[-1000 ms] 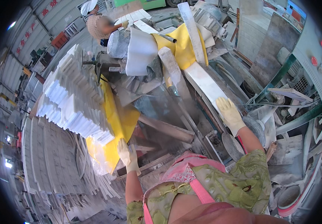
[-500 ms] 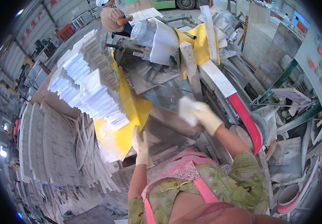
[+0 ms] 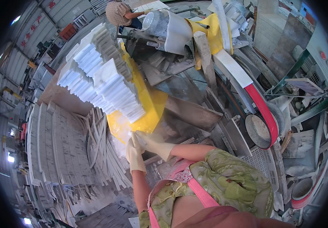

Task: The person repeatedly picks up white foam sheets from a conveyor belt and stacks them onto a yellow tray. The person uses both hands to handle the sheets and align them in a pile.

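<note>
My left hand (image 3: 134, 154) and my right hand (image 3: 158, 146), both in cream rubber gloves, meet at the near edge of a yellow sheet (image 3: 154, 108). A thin pale edge of a white stone tile (image 3: 140, 139) shows between the gloves; the rest of it is hidden. The right fingers lie closed around that edge. The left fingers are pressed together, and what they grip is mostly covered. Just beyond my hands, stacked rows of white stone tiles (image 3: 114, 87) stand on the yellow sheet.
Long pale stone slabs (image 3: 52, 144) and thin strips (image 3: 103, 152) are piled at the left. A belt machine with a red guard (image 3: 263, 110) stands at the right, near a control panel (image 3: 325, 57). Beyond the bench a person (image 3: 118, 13) bends over pale pieces.
My right hand has swung left from beside the belt machine with the white tile and met my left hand. The left hand has moved slightly down and left; the view has shifted.
</note>
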Demonstrator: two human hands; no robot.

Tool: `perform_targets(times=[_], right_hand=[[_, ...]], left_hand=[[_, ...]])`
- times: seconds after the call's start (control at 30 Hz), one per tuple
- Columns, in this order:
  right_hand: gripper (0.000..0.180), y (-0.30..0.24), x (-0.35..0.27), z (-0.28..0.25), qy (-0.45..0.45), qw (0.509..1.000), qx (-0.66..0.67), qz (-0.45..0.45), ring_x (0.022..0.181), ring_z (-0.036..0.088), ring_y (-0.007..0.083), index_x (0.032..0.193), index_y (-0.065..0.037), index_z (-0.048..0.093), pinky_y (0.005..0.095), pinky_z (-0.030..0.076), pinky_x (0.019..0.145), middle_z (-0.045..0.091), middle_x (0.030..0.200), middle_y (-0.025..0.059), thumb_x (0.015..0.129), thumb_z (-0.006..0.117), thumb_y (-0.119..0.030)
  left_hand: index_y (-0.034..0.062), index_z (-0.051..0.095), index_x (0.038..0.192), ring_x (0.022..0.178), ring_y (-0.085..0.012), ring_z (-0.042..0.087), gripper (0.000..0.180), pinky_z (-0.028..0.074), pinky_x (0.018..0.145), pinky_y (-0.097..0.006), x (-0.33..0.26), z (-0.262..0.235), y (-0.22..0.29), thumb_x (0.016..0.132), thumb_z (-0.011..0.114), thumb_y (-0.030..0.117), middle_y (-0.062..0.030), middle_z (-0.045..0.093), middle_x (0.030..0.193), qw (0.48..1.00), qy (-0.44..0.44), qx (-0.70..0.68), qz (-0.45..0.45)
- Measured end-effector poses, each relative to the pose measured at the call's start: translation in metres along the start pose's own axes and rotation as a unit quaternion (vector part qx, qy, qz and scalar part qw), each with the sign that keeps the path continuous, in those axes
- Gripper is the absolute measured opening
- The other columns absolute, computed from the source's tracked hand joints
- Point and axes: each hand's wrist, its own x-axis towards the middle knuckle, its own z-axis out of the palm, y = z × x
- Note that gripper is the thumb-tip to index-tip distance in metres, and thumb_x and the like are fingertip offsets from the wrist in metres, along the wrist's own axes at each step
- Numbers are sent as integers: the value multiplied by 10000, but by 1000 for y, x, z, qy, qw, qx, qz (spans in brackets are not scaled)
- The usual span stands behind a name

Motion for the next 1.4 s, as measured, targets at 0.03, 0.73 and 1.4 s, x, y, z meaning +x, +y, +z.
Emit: perform_targets(times=[0.03,0.73,1.4], right_hand=[[524,0,-4,-5,1,1000,-9,-17,942,696,379,1381,-208,492,496,550,786,709,1071,173,918,634,-407],[398,237,-148,-373,316,922,-151,164,1037,617,367,1312,-113,641,418,490,901,642,1113,195,970,612,-313],[526,329,-91,-444,304,873,-361,121,1333,461,292,1381,-83,550,439,364,1105,540,1417,118,946,585,-376]], left_hand=[[-3,653,1124,810,-224,645,649,523,716,-345,2,5,1,998,463,604,-141,676,970,1000,5,15,-2],[-57,505,1259,908,-261,649,439,541,721,-374,34,36,-34,959,553,260,-180,632,1084,995,87,-38,-12],[-17,549,1270,940,-257,647,443,531,809,-383,43,71,-17,916,547,250,-162,643,1116,978,204,19,-41]])
